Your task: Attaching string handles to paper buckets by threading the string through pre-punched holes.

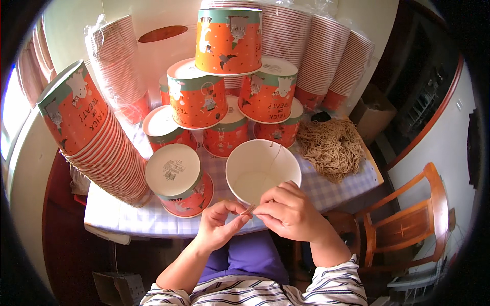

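Just in front of the near rim of an open white paper bucket (250, 176), my two hands come close together. A short, tan end of cord (248, 209) shows between the fingertips. My left hand (220, 224) pinches it between thumb and forefinger. My right hand (291, 211) is closed at the same spot, fingers bent, thumb against forefinger. The bucket stands upright with its inside showing. A thin cord (276, 152) hangs down inside its far wall from the rim. How the cord runs near my fingers is partly hidden.
Upside-down orange buckets (228, 43) are piled behind. One upturned bucket (173, 171) stands left of my hands, beside a tall leaning stack (97, 132). Tan cords (332, 148) lie heaped at right. Wrapped stacks (324, 56) line the back. A wooden chair (403, 227) stands right of the table.
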`<move>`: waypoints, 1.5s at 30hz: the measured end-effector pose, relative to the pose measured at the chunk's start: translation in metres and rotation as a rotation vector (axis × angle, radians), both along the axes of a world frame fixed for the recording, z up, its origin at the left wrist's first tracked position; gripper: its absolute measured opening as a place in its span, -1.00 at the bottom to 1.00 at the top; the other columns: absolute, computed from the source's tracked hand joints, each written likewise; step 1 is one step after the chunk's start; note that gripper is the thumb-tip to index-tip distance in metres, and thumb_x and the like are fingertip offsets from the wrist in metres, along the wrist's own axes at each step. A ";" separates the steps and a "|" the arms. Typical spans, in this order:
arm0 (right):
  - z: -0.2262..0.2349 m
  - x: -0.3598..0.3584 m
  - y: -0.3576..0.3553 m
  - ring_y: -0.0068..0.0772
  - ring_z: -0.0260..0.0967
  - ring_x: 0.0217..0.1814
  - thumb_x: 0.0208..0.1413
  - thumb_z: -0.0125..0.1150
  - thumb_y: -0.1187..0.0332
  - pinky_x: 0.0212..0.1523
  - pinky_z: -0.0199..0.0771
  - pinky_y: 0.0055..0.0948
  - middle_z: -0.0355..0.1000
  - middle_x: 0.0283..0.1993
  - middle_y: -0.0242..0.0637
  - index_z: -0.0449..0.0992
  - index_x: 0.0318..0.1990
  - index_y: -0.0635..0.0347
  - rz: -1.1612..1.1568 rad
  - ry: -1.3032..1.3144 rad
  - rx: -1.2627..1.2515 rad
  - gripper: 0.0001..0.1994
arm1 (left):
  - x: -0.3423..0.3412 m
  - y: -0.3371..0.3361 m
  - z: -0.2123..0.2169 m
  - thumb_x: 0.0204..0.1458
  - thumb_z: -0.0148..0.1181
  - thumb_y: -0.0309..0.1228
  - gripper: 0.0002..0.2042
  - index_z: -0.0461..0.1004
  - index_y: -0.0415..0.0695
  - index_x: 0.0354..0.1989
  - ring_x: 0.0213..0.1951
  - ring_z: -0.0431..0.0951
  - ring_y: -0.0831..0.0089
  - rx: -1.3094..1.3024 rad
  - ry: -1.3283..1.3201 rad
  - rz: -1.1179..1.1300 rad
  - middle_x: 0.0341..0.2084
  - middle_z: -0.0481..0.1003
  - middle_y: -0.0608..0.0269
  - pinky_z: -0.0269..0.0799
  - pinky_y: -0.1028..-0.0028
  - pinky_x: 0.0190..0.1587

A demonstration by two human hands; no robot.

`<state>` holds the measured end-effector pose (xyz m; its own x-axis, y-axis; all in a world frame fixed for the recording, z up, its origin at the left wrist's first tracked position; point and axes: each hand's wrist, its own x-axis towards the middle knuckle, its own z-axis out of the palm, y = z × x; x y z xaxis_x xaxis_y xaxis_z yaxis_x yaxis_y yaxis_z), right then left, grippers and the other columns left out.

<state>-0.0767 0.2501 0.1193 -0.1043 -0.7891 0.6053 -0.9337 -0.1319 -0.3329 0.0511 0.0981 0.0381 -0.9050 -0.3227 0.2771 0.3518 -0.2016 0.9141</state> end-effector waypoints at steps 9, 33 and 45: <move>-0.005 -0.001 -0.008 -0.32 0.31 -0.34 -0.26 0.32 0.50 -0.23 0.29 -0.34 0.35 -0.37 -0.40 0.50 -0.39 0.10 -0.028 0.029 0.059 -0.80 | -0.001 -0.001 0.004 -0.01 0.22 -0.57 -0.91 0.46 -0.25 -0.33 -0.24 0.47 0.52 -0.136 0.037 -0.006 -0.33 0.51 0.22 0.36 0.54 -0.13; -0.042 0.054 -0.009 -0.24 0.39 -0.49 -0.24 0.28 0.58 -0.49 0.39 -0.34 0.38 -0.44 -0.31 0.45 -0.37 0.17 -0.573 -0.014 -0.086 -0.79 | -0.003 0.027 -0.010 -0.06 0.19 -0.67 -0.89 0.44 -0.25 -0.36 -0.37 0.50 0.54 -0.276 0.022 0.511 -0.41 0.53 0.23 0.40 0.56 -0.29; -0.088 0.052 -0.029 -0.28 0.46 -0.46 -0.09 0.22 0.60 -0.47 0.44 -0.40 0.48 -0.40 -0.20 0.50 -0.28 0.25 -0.541 -0.341 -0.336 -0.83 | -0.005 0.024 -0.017 -0.01 0.21 -0.63 -0.89 0.42 -0.27 -0.32 -0.25 0.48 0.56 0.215 -0.036 0.264 -0.34 0.52 0.22 0.38 0.58 -0.13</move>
